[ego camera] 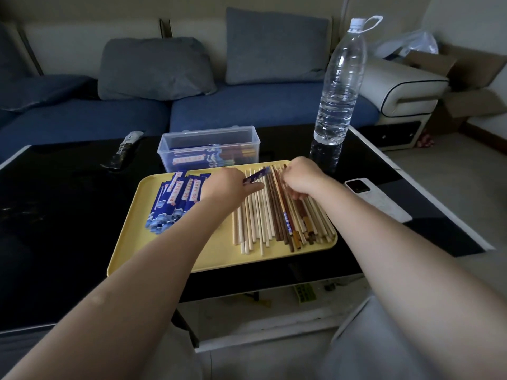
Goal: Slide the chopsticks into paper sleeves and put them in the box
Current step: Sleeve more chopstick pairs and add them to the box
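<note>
A yellow tray (131,242) lies on the black table. Blue paper sleeves (175,201) are piled on its left half, and many loose chopsticks (269,223), pale and dark brown, lie on its right half. My left hand (229,187) is over the middle of the tray and holds a blue paper sleeve (256,176) that sticks out to the right. My right hand (301,178) reaches down onto the far ends of the chopsticks with curled fingers; whether it grips one is hidden. Behind the tray, a clear plastic box (208,146) holds several sleeved chopsticks.
A tall clear water bottle (340,83) stands right of the box. A white phone (375,198) lies right of the tray. A dark wrapped item (123,150) lies at the table's far left. A blue sofa with grey cushions (153,69) is behind the table.
</note>
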Demonstrator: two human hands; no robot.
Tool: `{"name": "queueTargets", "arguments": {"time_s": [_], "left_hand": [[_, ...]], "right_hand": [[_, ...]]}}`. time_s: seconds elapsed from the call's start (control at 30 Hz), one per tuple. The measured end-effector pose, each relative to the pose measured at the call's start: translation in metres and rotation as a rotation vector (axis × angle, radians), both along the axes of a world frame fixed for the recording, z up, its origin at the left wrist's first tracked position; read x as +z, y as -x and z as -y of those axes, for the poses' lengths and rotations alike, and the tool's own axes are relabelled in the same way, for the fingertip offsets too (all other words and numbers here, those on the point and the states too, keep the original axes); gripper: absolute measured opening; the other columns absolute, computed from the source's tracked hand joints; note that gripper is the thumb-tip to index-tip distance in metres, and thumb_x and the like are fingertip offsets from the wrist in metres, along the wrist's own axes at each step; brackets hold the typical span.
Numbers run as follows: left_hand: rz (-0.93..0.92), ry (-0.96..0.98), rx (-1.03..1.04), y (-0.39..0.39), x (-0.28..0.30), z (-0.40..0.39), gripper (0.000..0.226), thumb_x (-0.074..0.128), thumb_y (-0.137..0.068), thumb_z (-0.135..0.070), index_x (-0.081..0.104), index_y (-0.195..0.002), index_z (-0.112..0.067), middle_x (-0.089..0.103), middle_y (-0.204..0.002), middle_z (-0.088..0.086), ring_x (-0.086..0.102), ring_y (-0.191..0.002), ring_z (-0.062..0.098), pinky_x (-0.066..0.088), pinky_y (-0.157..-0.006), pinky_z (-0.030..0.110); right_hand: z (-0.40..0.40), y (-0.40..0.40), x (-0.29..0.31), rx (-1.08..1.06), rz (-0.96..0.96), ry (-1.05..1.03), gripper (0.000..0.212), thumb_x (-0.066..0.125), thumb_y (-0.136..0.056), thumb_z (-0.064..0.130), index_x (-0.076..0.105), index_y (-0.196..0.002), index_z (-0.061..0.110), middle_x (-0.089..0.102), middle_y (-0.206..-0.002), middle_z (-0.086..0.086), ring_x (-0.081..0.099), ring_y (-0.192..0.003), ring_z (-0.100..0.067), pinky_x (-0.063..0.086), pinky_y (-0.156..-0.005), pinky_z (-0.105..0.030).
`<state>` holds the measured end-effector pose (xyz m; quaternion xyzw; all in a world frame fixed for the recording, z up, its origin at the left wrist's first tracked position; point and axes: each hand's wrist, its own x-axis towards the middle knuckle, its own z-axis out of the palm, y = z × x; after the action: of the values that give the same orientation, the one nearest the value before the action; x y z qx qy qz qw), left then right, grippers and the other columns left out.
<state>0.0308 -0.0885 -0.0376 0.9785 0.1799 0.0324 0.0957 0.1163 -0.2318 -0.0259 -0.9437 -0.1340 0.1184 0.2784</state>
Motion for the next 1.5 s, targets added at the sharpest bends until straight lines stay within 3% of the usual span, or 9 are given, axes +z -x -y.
{"name": "queueTargets", "arguments": {"time_s": [0.2,0.47,0.7,0.8,0.97,1.17,1.3,1.4,1.5], "left_hand": [[-0.215,0.239,0.106,-0.001,-0.008,0.001,0.054,0.055,-0.09,-0.064,0.06,-0.087,-0.01,0.067,-0.071,0.007,0.065,-0.059,0.017,0.051,-0.054,0.026],[-0.219,0.498,0.123,0.002,-0.02,-0.01,0.02,0.067,-0.092,-0.025,0.061,-0.095,-0.006,0.067,-0.068,0.007,0.061,-0.047,0.014,0.053,-0.047,0.024],[-0.231,0.638,0.224,0.003,-0.012,-0.007,0.055,0.042,-0.101,-0.053,0.061,-0.087,-0.003,0.063,-0.061,0.009,0.059,-0.045,0.017,0.051,-0.049,0.025],[-0.192,0.777,0.307,0.003,-0.008,-0.006,0.06,0.03,-0.103,-0.053,0.063,-0.091,-0.005,0.06,-0.06,0.01,0.057,-0.046,0.019,0.05,-0.048,0.024],[-0.075,0.979,0.291,0.01,0.0,-0.005,0.048,0.036,-0.104,-0.048,0.064,-0.094,-0.01,0.053,-0.072,0.006,0.049,-0.06,0.016,0.041,-0.056,0.027],[-0.047,0.806,0.204,0.017,0.003,-0.013,0.038,0.041,-0.104,-0.046,0.064,-0.105,-0.015,0.061,-0.081,0.001,0.05,-0.066,0.013,0.04,-0.064,0.026],[0.017,0.747,0.113,0.025,0.002,-0.022,0.034,0.047,-0.103,-0.042,0.064,-0.115,-0.015,0.061,-0.081,0.002,0.051,-0.066,0.012,0.041,-0.06,0.024],[0.057,0.77,0.122,0.03,0.004,-0.026,0.033,0.046,-0.104,-0.037,0.067,-0.114,-0.015,0.063,-0.085,0.0,0.057,-0.07,0.011,0.044,-0.063,0.023],[0.047,0.822,0.139,0.035,0.006,-0.03,0.031,0.046,-0.105,-0.033,0.069,-0.111,-0.014,0.064,-0.087,0.002,0.058,-0.072,0.012,0.048,-0.067,0.023]], "right_hand": [[0.002,0.013,-0.001,0.156,-0.004,0.413,0.037,0.066,-0.095,0.031,0.057,-0.121,0.006,0.058,-0.083,-0.006,0.061,-0.067,-0.018,0.053,-0.065,-0.028],[-0.012,0.013,-0.014,0.136,-0.013,0.355,0.033,0.061,-0.097,0.019,0.057,-0.125,0.002,0.066,-0.085,-0.012,0.07,-0.067,-0.021,0.058,-0.06,-0.027],[-0.008,0.01,-0.013,0.051,-0.075,0.233,0.048,0.061,-0.097,0.022,0.047,-0.137,-0.001,0.07,-0.086,-0.015,0.068,-0.054,-0.016,0.055,-0.049,-0.022],[-0.008,0.008,-0.01,0.046,-0.063,0.186,0.036,0.058,-0.098,0.018,0.053,-0.128,-0.001,0.07,-0.085,-0.013,0.067,-0.055,-0.016,0.052,-0.048,-0.022],[-0.006,0.006,0.002,0.107,-0.05,-0.207,0.038,0.06,-0.095,0.012,0.052,-0.131,0.017,0.069,-0.096,-0.007,0.069,-0.062,-0.015,0.048,-0.046,-0.021],[-0.011,0.016,0.019,0.009,-0.402,-0.904,0.017,0.057,-0.098,0.001,0.06,-0.114,-0.001,0.076,-0.092,-0.017,0.077,-0.082,-0.025,0.062,-0.071,-0.032],[-0.011,0.013,0.018,-0.041,-0.278,-0.98,0.009,0.063,-0.098,0.013,0.066,-0.103,0.006,0.075,-0.079,-0.011,0.073,-0.068,-0.022,0.058,-0.059,-0.026],[-0.016,0.003,0.017,-0.229,-0.185,-0.999,0.023,0.055,-0.102,0.026,0.068,-0.094,0.008,0.061,-0.06,-0.003,0.052,-0.046,-0.012,0.039,-0.042,-0.022],[-0.018,0.001,0.017,-0.331,-0.196,-1.021,0.028,0.049,-0.104,0.029,0.064,-0.089,0.01,0.054,-0.061,-0.001,0.044,-0.043,-0.01,0.033,-0.04,-0.021]]}}
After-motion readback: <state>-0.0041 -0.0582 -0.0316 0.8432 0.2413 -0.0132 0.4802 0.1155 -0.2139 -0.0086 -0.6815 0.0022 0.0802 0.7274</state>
